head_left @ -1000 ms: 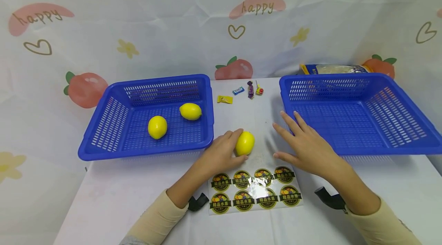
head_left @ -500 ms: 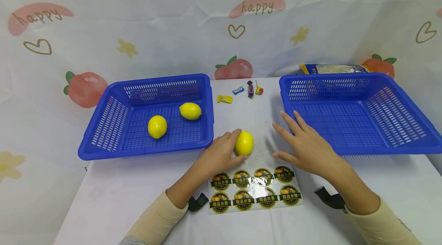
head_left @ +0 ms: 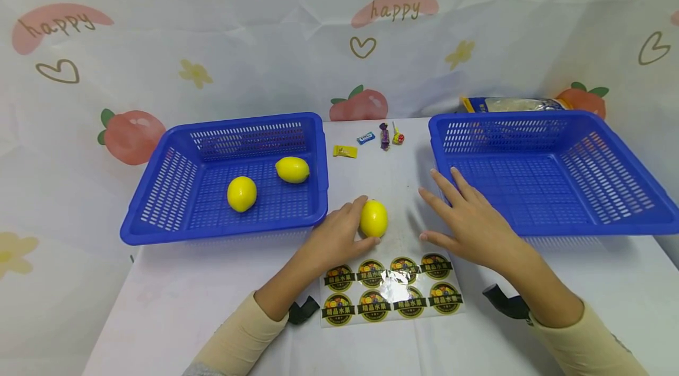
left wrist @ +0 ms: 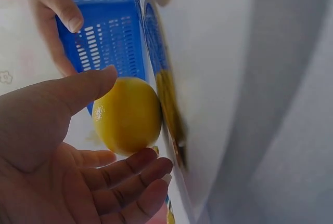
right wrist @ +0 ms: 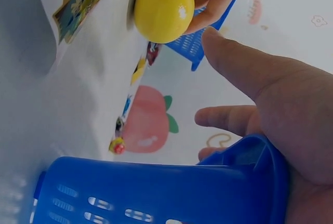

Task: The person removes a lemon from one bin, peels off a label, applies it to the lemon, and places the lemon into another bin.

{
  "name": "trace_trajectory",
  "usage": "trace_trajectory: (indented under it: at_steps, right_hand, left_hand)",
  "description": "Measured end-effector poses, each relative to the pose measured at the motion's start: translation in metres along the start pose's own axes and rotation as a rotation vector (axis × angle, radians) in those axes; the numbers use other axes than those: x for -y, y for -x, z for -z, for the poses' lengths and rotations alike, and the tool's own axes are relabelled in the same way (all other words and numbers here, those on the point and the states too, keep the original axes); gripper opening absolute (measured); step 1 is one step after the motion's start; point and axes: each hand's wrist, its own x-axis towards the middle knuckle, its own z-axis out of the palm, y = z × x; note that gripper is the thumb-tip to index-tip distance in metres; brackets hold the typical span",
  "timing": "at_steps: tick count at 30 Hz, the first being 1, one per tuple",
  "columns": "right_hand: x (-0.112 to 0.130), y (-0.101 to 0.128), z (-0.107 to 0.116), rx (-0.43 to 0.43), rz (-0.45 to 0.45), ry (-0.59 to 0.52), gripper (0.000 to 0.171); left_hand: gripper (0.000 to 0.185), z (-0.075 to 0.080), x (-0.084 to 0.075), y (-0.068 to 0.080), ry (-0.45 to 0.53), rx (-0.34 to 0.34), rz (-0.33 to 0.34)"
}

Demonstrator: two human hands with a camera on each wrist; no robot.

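Note:
A yellow lemon [head_left: 373, 218] rests on the white table between two blue baskets. My left hand [head_left: 335, 234] holds it from the left, thumb on the near side and fingers on the far side; the left wrist view shows the lemon [left wrist: 129, 115] between thumb and curved fingers. Apart from the lemon, my right hand [head_left: 472, 226] is held with fingers spread, overlapping the near-left rim of the right basket [head_left: 599, 228]. In the right wrist view that hand [right wrist: 291, 94] has nothing in its grasp. Two more lemons, one round-looking [head_left: 241, 194] and one lying sideways [head_left: 293, 170], are in the left basket [head_left: 223, 234].
Near the table front lies a sheet of round fruit stickers [head_left: 392, 290]. At the back are a yellow-wrapped candy [head_left: 345, 151], a blue one [head_left: 365, 138], a purple one [head_left: 384, 137] and a lollipop [head_left: 398, 137]. A blue-and-yellow package [head_left: 514, 105] sits behind the right basket.
The lemon has shifted slightly left toward my left palm, and the left fingertips have drawn back a little with it. My right hand has stayed in place.

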Motion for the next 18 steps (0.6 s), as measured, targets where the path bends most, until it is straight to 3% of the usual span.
trace_trajectory:
  at_steps: [4,9,14,18]
  right_hand:
    - [0.004,0.002,0.0,-0.047,0.056,0.037,0.077]
    - [0.014,0.002,0.001,-0.105,0.224,-0.012,0.071]
    - [0.025,0.0,-0.005,-0.06,0.36,-0.104,0.056]
    - [0.03,0.001,-0.012,-0.001,0.386,-0.14,0.049]
  left_hand:
    - [0.089,0.0,0.001,0.003,0.005,0.009,0.009]
    - [0.095,0.001,0.004,0.009,0.02,0.024,0.043]
    - [0.097,0.003,0.008,0.025,-0.002,0.026,0.082]
    - [0.083,0.007,0.011,0.042,-0.033,0.049,0.063]
